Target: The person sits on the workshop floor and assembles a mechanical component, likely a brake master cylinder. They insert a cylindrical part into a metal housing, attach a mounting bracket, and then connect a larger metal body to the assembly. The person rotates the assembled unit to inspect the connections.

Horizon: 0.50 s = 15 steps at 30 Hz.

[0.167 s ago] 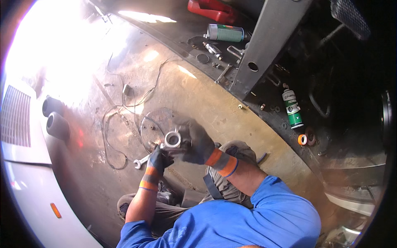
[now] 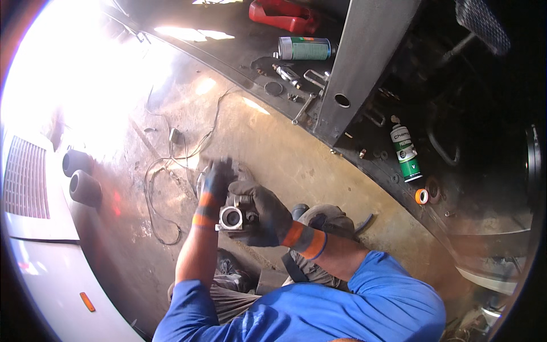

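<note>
My right hand (image 2: 265, 216), in a dark glove with an orange and grey cuff, is closed around a metal housing (image 2: 219, 227) with a round, ring-edged opening facing up. The housing is held above my lap, and the glove hides its right side. My left hand (image 2: 218, 178), gloved alike, is raised just beyond the housing, at its upper left. Motion smears its fingers, so I cannot make out whether it grips anything. Behind it a round plate (image 2: 242, 171) on the floor is partly covered.
A thin cable (image 2: 149, 194) lies looped on the floor at left. Along the dark ledge are a spray can (image 2: 305, 48), a wrench (image 2: 305, 108), a green-white can (image 2: 405, 154) and an orange ring-shaped roll (image 2: 421, 196). A grey post (image 2: 364, 68) rises there. A white vehicle panel (image 2: 51, 273) stands left.
My left hand has moved off the housing, away from me. My right hand has brought the housing slightly nearer. The open-ended wrench beside my left hand is no longer visible.
</note>
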{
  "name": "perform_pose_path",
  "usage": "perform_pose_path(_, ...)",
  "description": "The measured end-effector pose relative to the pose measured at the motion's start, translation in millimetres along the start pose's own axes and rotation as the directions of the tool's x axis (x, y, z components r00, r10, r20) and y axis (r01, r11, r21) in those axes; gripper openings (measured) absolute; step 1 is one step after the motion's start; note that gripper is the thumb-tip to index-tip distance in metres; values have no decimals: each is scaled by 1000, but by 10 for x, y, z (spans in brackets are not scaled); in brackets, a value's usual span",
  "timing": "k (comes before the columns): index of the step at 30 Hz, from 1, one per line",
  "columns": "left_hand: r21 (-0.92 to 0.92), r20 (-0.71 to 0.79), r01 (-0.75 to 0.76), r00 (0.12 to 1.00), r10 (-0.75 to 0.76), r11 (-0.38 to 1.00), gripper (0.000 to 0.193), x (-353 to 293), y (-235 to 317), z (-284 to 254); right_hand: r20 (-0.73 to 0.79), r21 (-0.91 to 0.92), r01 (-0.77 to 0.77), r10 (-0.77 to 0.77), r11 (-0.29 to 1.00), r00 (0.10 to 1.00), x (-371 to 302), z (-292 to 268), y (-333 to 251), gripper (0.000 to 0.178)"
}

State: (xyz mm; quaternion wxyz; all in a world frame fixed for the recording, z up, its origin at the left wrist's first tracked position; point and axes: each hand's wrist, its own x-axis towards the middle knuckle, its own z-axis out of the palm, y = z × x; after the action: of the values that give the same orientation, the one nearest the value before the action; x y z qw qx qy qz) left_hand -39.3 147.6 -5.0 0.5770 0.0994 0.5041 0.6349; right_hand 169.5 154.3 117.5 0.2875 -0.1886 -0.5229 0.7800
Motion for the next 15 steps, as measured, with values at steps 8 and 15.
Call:
perform_pose_path(8,562,156,-247,969,193,789,40,1209,1301,1463,129,766,-466,605,442,785,187,-13,-372,32)
perform_pose_path(15,667,638,-722,680,362,181,24,2369,1413,1367,228,758,-545,637,359,736,154,-188,-654,31)
